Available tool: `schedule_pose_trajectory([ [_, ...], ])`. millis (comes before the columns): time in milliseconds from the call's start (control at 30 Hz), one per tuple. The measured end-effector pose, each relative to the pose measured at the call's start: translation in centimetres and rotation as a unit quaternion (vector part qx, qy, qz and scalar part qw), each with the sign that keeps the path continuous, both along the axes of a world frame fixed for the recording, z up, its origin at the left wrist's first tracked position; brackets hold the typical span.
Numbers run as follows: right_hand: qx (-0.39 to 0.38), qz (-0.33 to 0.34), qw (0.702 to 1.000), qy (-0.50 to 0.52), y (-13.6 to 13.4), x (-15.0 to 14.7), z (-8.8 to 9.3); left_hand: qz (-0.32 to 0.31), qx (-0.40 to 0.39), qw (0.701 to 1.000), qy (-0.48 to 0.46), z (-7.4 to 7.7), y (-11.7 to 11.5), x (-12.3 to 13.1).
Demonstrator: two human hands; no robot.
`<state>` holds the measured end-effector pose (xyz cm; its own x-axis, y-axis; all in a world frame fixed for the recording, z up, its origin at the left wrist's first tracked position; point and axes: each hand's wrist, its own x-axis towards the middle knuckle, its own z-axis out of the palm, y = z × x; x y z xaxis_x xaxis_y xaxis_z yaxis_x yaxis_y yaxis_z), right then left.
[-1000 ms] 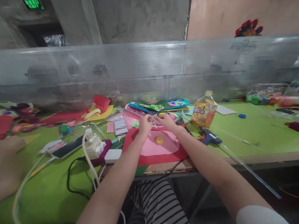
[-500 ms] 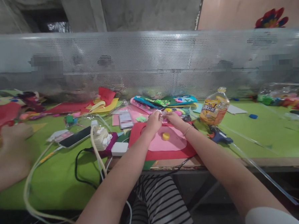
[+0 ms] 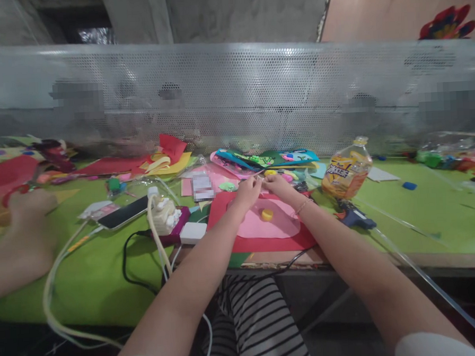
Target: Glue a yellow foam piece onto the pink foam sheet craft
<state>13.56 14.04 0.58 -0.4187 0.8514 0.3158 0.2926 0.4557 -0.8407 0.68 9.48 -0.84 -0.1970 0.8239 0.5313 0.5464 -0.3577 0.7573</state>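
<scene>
My left hand (image 3: 251, 192) and my right hand (image 3: 278, 186) meet above the far edge of a red sheet (image 3: 219, 217). The fingers of each are closed in a pinch, with the fingertips almost touching. Whatever lies between them is too small to make out. Below my hands, a pink paper cutout (image 3: 250, 226) rests on the red sheet. A round yellow piece (image 3: 267, 214) sits on the pink cutout. Just beyond my fingers are yellow and pink bits of modelling clay (image 3: 284, 174) and a folded, decorated blue-green sheet (image 3: 300, 156).
A plastic bottle (image 3: 347, 171) and a blue glue gun (image 3: 354, 215) with a long clear stick (image 3: 430, 282) lie to the right. On the left are a loaded power strip (image 3: 170, 224), cables and a phone (image 3: 123, 213). Another person's hand (image 3: 32, 207) holds red-handled scissors at far left.
The whole view has shifted slightly, so things appear a little to the right. My hands stay together in their pinch, with small finger movements.
</scene>
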Motion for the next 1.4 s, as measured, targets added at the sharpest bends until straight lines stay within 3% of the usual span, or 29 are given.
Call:
schedule_pose_trajectory([
  [167, 0.003, 0.075, 0.997, -0.003, -0.2, 0.3, 0.2, -0.037, -0.032, 0.996, -0.076, -0.1, 0.6, -0.3],
  [333, -0.04, 0.129, 0.991, 0.024, -0.4, 0.5, 0.2, -0.081, -0.067, 0.983, -0.148, -0.1, 0.8, -0.4],
  [567, -0.118, 0.133, 0.981, 0.083, -0.9, 0.2, 0.3, -0.044, -0.037, 0.995, -0.084, -0.1, 0.3, 0.2],
  [833, -0.125, 0.105, 0.98, 0.11, -0.5, 0.0, 0.2, 0.031, -0.049, 0.993, 0.1, 0.7, -0.4, 0.4],
  [900, -0.096, 0.077, 0.989, 0.079, -0.4, 0.0, 0.4, 0.058, -0.053, 0.988, 0.134, 1.0, -0.5, 0.4],
  [967, -0.013, 0.049, 0.999, 0.019, -0.4, 0.0, 0.5, 0.08, -0.058, 0.982, 0.16, 1.2, -0.7, 0.4],
  [1100, 0.143, 0.035, 0.986, -0.075, -0.5, 0.0, 0.5, 0.094, -0.068, 0.975, 0.188, 1.4, -1.1, 0.3],
  [1400, 0.312, 0.017, 0.949, -0.042, -0.1, 0.1, 0.3, 0.117, -0.067, 0.954, 0.266, 1.5, -2.1, 1.3],
])
